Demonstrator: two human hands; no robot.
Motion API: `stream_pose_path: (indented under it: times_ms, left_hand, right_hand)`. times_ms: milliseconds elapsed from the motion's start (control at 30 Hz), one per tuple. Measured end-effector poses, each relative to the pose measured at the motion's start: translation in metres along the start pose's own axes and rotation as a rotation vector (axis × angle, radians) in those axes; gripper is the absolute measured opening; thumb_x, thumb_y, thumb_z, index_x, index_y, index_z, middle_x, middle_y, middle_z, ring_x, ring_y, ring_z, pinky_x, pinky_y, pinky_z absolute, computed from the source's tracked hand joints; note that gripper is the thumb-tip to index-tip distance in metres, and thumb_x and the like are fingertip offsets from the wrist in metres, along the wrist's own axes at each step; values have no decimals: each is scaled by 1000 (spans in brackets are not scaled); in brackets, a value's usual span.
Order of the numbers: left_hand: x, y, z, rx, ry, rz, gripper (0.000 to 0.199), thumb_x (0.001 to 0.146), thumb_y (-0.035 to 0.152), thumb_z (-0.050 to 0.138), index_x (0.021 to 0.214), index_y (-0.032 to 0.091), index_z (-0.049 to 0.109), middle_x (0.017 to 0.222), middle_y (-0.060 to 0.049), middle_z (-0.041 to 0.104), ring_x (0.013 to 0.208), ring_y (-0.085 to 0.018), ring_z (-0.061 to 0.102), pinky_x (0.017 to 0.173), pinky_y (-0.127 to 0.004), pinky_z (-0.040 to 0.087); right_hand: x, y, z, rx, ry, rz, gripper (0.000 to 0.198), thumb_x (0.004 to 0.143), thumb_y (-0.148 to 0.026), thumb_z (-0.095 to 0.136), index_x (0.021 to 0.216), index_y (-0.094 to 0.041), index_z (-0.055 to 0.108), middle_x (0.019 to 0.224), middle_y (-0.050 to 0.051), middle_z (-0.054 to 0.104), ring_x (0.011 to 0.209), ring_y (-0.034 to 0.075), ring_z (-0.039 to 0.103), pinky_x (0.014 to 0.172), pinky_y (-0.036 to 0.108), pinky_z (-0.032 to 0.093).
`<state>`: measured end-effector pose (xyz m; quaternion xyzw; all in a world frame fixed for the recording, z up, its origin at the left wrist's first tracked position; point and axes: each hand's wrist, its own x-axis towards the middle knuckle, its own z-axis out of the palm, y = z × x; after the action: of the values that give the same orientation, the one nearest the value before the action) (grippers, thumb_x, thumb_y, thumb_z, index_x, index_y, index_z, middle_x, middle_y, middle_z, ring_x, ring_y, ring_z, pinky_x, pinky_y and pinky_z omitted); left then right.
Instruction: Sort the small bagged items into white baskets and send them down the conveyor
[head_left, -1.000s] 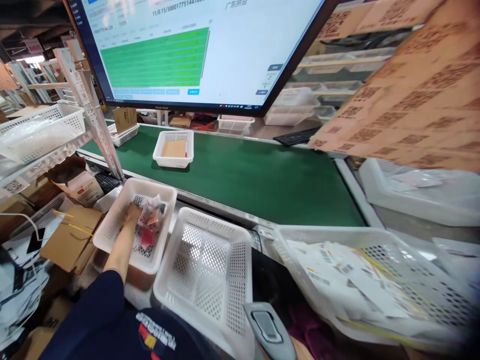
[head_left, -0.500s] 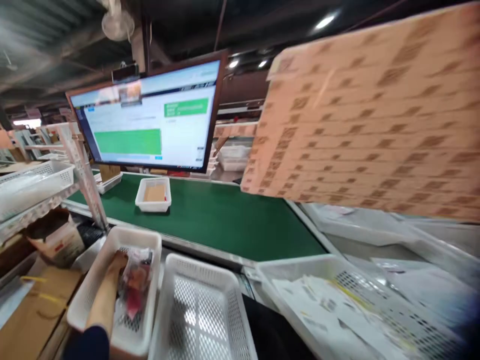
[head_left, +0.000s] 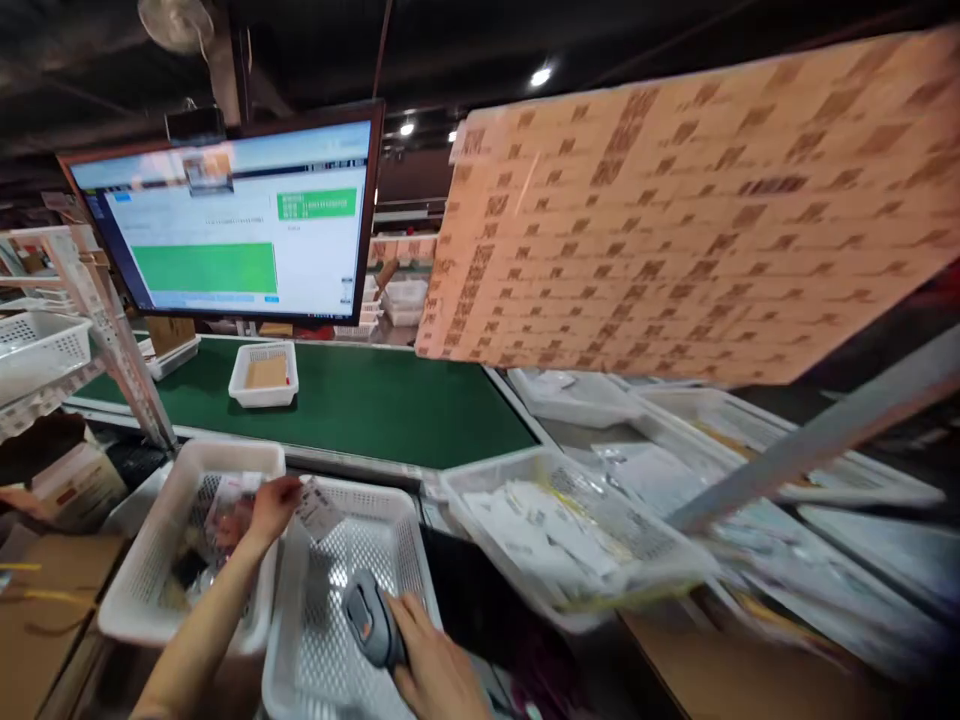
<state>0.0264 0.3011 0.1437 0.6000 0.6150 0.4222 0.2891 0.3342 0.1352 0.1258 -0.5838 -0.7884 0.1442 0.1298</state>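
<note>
My left hand (head_left: 273, 510) pinches a small white printed packet (head_left: 319, 510) by its edge, over the rim between two baskets. Below my left forearm, a white basket (head_left: 120, 600) contains several clear bagged items, one of them reddish (head_left: 229, 515). My right hand (head_left: 433, 655) is wrapped around a grey barcode scanner (head_left: 369, 618). The scanner is above a second white basket (head_left: 319, 610) with a perforated floor, its head tilted toward the packet side. The lower part of my right hand runs out of the picture.
A monitor (head_left: 225, 220) stands behind a green conveyor belt (head_left: 360, 400), which carries a white basket (head_left: 240, 395). A board of printed codes (head_left: 675, 220) hangs at the right. Below it, a basket of white papers (head_left: 540, 530) and a grey pole (head_left: 825, 430) occupy the right side.
My left hand has come up out of the left basket with the packet, moving right. My right hand has come into view with the scanner. The whole view has turned right.
</note>
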Motion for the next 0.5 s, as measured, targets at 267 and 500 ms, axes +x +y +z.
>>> stream_pose_path:
  times_ms: [267,500]
  left_hand:
    - [-43,-25,46,-70,-359,-130,18,94,20,71,104,16,86,102,-11,87,99,-28,80,96,-37,63]
    - [-46,-65,1,195,-108,-122,50,102,21,73,152,15,70,164,-20,66,158,-34,57,136,-47,41]
  right_hand:
    - [-17,-20,-15,76,-191,48,80,84,-11,57,164,-19,59,148,17,71,110,33,79,87,39,58]
    - [-76,45,52,524,98,288,45,83,-48,59,114,-21,75,117,16,78,108,35,76,93,45,62]
